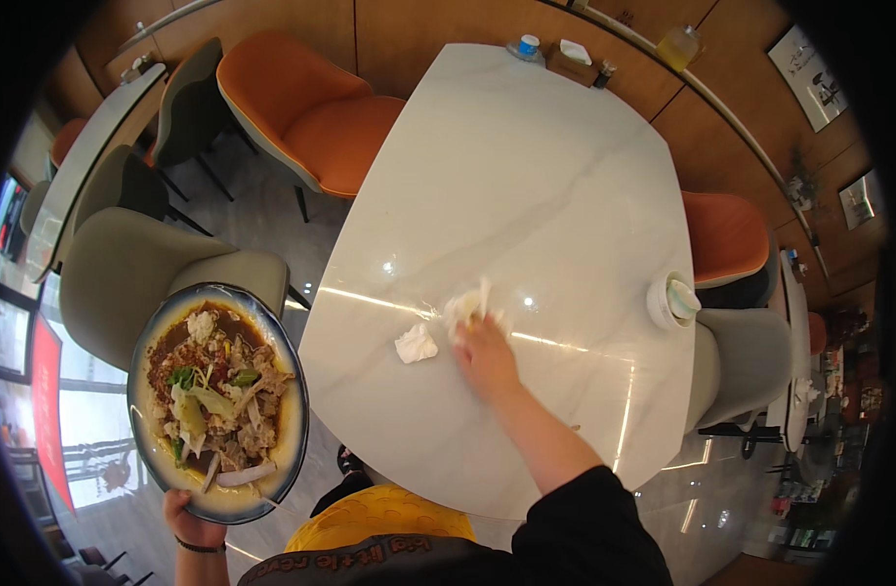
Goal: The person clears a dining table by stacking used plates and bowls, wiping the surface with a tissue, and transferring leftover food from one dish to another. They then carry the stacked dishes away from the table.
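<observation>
My left hand [191, 518] grips the lower rim of a large oval plate [292, 439] with a dark blue edge. Leftover food [221, 395], with meat, bones, greens and brown sauce, covers much of the plate, which is off the table to the left. Over the marble-patterned white table [543, 176], my right hand [484, 351] presses a crumpled tissue [468, 306] to the top; the fingers are a little blurred. Another crumpled white tissue [416, 343] lies just left of that hand.
Stacked white bowls [666, 302] sit at the table's right edge. At the far edge are a tissue box [571, 64], a blue-and-white cup [528, 45] and a small dark jar [604, 75]. A grey chair [162, 271] and an orange chair [301, 102] stand to the left. A small scrap [576, 427] lies near my forearm.
</observation>
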A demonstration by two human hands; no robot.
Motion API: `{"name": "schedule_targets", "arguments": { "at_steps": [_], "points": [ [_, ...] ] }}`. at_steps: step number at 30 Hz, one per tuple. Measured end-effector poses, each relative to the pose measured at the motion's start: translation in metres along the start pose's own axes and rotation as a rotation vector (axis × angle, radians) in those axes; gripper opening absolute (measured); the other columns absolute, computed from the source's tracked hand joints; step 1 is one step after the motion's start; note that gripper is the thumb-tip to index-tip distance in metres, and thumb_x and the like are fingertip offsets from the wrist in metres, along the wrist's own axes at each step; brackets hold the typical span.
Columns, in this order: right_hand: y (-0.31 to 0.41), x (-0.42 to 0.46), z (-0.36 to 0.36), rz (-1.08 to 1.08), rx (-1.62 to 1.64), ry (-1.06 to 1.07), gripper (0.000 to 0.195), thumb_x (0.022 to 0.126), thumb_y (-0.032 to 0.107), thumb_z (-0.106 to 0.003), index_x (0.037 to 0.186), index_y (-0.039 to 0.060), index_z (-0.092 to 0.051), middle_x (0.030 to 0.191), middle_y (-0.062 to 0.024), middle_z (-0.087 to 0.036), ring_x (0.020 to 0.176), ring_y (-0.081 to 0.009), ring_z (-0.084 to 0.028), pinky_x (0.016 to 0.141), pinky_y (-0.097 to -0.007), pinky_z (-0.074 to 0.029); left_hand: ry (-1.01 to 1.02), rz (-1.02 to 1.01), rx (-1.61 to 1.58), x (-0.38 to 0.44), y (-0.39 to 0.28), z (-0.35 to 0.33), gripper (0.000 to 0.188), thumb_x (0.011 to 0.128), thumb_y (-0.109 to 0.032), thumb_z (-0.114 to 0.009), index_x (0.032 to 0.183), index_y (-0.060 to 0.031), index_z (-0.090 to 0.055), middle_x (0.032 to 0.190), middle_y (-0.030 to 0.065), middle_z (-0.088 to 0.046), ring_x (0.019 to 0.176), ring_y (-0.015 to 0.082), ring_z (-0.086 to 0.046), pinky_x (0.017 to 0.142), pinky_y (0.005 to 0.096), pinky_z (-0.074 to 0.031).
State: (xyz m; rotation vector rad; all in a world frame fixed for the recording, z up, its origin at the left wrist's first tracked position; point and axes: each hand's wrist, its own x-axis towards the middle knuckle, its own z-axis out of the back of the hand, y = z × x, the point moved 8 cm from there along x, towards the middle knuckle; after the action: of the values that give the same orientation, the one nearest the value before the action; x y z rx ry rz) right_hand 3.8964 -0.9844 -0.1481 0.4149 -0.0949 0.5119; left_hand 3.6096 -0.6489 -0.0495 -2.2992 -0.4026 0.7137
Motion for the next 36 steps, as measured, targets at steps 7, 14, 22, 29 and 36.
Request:
{"name": "schedule_targets", "arguments": {
  "at_steps": [7,14,22,29,36],
  "points": [
    [-0.004,-0.065,0.011,0.025,0.089,0.111,0.022,0.076,0.004,-0.050,0.097,0.0059,-0.057,0.103,-0.0103,-0.055,0.103,-0.0297,-0.049,0.088,-0.0336,-0.041,0.126,0.013,-0.052,0.014,0.003,-0.002,0.060,0.068,-0.016,-0.047,0.123,0.0031,-0.034,0.124,0.0164,-0.042,0.114,0.0318,-0.040,0.099,0.0431,-0.029],
    [0.058,0.014,-0.027,0.082,-0.048,0.087,0.026,0.080,0.011,-0.050,0.106,0.0111,-0.053,0.119,-0.0133,-0.047,0.115,-0.0331,-0.039,0.097,-0.0386,-0.032,0.121,0.006,0.026,0.013,-0.004,0.006,0.059,0.068,-0.016,-0.046,0.123,0.0025,-0.035,0.124,0.0154,-0.042,0.114,0.0299,-0.041,0.099,0.0421,-0.030],
    [-0.012,-0.060,-0.002,-0.115,-0.354,0.286,0.039,0.086,0.020,-0.039,0.125,0.0204,-0.037,0.133,-0.0063,-0.034,0.128,-0.0293,-0.020,0.102,-0.0533,-0.009,0.081,0.044,0.046,0.013,-0.012,0.016,0.060,0.069,-0.016,-0.048,0.124,0.0012,-0.033,0.125,0.0144,-0.042,0.114,0.0301,-0.040,0.098,0.0417,-0.031],
    [-0.075,-0.169,0.066,-0.505,-0.441,0.190,0.041,0.082,0.010,-0.045,0.121,0.0219,-0.043,0.125,-0.0086,-0.043,0.118,-0.0304,-0.036,0.097,-0.0443,-0.028,0.207,0.126,0.063,0.030,-0.018,0.009,0.060,0.069,-0.017,-0.048,0.124,0.0006,-0.033,0.124,0.0144,-0.042,0.113,0.0296,-0.041,0.097,0.0409,-0.032],
    [-0.117,-0.219,0.117,-0.711,0.160,-0.586,0.032,0.079,0.001,-0.044,0.107,0.0082,-0.056,0.107,-0.0152,-0.056,0.097,-0.0267,-0.055,0.085,-0.0313,-0.042,0.344,0.174,0.088,0.044,-0.024,-0.002,0.059,0.068,-0.017,-0.048,0.123,0.0011,-0.035,0.122,0.0144,-0.044,0.112,0.0290,-0.042,0.097,0.0398,-0.032]
  ]
}}
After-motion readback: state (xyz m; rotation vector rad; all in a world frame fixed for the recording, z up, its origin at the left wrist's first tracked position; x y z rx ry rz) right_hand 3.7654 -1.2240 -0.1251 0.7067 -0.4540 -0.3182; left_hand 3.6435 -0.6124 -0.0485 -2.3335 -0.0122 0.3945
